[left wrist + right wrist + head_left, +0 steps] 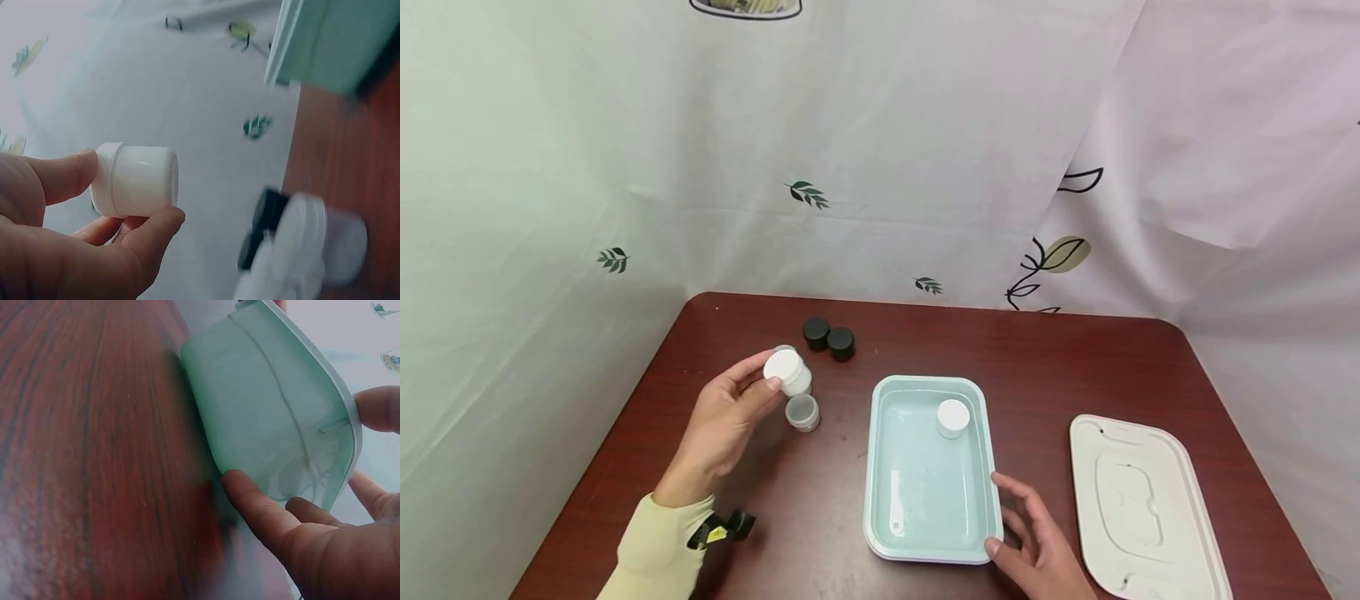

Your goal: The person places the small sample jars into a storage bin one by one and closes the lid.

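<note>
My left hand holds a white lidded jar between thumb and fingers, raised over the left part of the table. Just beside that hand stands a small translucent jar with a pale top. Another jar is mostly hidden behind the held one. A pale green tub sits at the middle, with a second white-topped jar inside near its far right corner. My right hand rests against the tub's near right side, its thumb and a finger at the rim, other fingers touching the outer wall.
Two black-topped round containers stand side by side behind the left hand. On the right lies a flat white lid. The dark red-brown table meets a hanging pale cloth at its back edge.
</note>
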The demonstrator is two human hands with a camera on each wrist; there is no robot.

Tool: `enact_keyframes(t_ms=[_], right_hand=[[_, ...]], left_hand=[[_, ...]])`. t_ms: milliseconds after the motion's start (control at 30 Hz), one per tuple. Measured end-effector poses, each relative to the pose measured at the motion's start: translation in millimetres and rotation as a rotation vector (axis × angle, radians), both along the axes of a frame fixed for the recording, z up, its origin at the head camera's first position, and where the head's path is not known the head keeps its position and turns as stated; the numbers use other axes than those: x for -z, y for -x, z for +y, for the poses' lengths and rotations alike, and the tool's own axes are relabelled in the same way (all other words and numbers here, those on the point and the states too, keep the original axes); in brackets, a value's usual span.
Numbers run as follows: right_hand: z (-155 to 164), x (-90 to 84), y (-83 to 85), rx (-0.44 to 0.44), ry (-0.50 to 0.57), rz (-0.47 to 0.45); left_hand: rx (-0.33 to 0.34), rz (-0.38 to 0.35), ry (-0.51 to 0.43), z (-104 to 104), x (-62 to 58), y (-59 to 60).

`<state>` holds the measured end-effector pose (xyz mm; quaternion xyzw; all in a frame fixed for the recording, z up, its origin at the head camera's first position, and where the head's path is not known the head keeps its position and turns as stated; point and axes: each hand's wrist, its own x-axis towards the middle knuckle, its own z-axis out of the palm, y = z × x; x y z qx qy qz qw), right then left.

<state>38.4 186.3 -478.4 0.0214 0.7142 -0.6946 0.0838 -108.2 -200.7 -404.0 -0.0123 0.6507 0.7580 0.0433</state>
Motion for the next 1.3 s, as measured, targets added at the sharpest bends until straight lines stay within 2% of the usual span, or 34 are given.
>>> enact_keyframes(t_ms=[233, 467, 600, 933, 1067, 1200, 1300], right_hand=[[0, 0.2, 0.4, 0.001, -0.005, -0.014], [-1, 0.2, 1.1, 0.001, -0.014, -0.005], [-1, 0.2, 1.1, 0.002, -0.015, 0.0], [-1, 1.7, 1.3, 0.0, -0.021, -0.004], [0, 1.3, 1.5, -0.01, -0.024, 0.009], [1, 1.8, 1.6, -0.023, -0.011, 0.028], [3, 3.2, 1.2, -0.048, 0.002, 0.075]], left_hand=[[0.141, 0.037, 0.137, 48, -5.0, 7.3], [0.32, 0.026, 0.2, 97, 5.0, 7.8], [0.39, 0.036, 0.253, 118, 12.2, 4.7], [0.499, 0.031, 0.331, 150, 25.7, -3.3], [0.517, 0.035, 0.367, 158, 25.8, -7.6], [0.535, 0.055, 0.444, 165, 26.1, -11.2], [0.54, 0.07, 0.488, 170, 27.4, -12.9]])
